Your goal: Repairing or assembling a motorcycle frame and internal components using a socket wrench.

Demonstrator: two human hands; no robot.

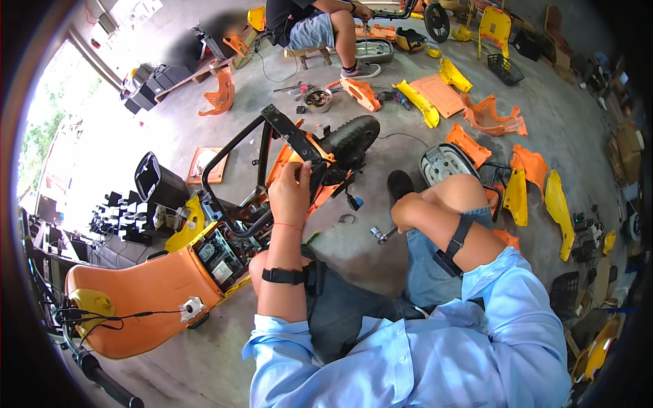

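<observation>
In front of me stands a scooter's black tubular frame [231,154] with a flat bracket [279,129], orange panels and a rear wheel [354,139]. My left hand [290,183] reaches up to the bracket's lower end, fingers pinched; what is between them is too small to make out. Below the frame, wires and electronics show in an open bay [221,262] beside the orange deck panel [136,299]. My right hand [405,212] is down by my knee, closed on a metal socket wrench [382,233], its head pointing left.
A seated person [306,34] works at the back. Orange and yellow panels [558,211] and a scooter seat [442,163] lie around to the right. A bowl of small parts [317,100] sits on the floor. Black bins [153,177] stand at left, a handlebar grip [102,377] at lower left.
</observation>
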